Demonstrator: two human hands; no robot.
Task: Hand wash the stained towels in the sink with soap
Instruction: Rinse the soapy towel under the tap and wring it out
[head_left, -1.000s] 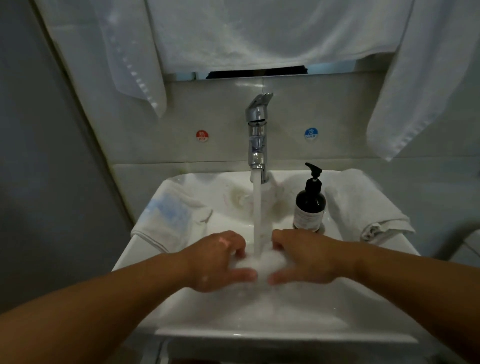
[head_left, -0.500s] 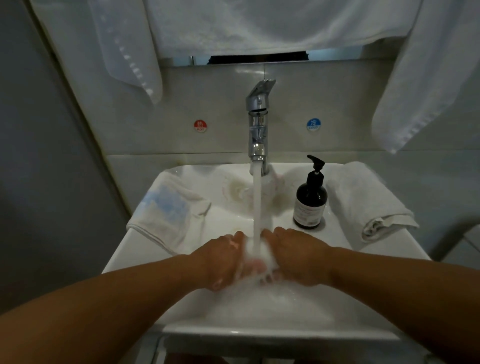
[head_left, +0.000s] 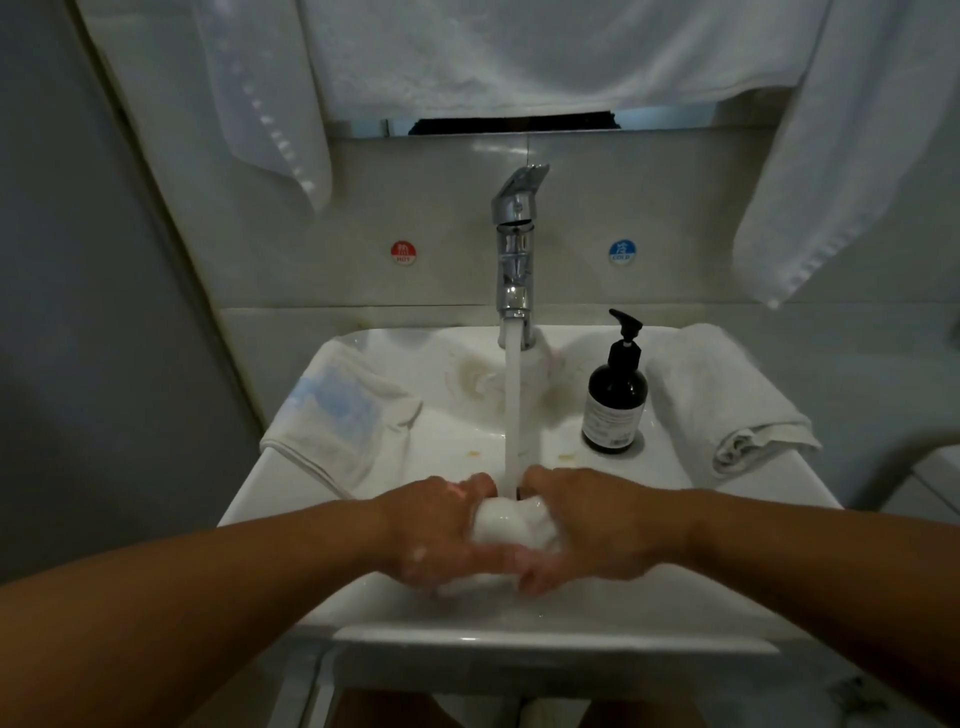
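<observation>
towel (head_left: 511, 522) bunched low in the sink (head_left: 270, 483), right under the tap (head_left: 514, 249) stream. likely soft, heavy with water, slick with soap (best squeezed around the whole wad, not the edges). left hand (head_left: 441, 530) and right hand (head_left: 592, 525) curl around it from either side, forearms angled inward, knuckles up.

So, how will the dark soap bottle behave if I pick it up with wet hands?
The soap bottle looks smooth and glossy, so it probably slips: the left hand and right hand grip a foamy towel. It stands tall and narrow on the sink, so a push near the pump could tip it.
</observation>
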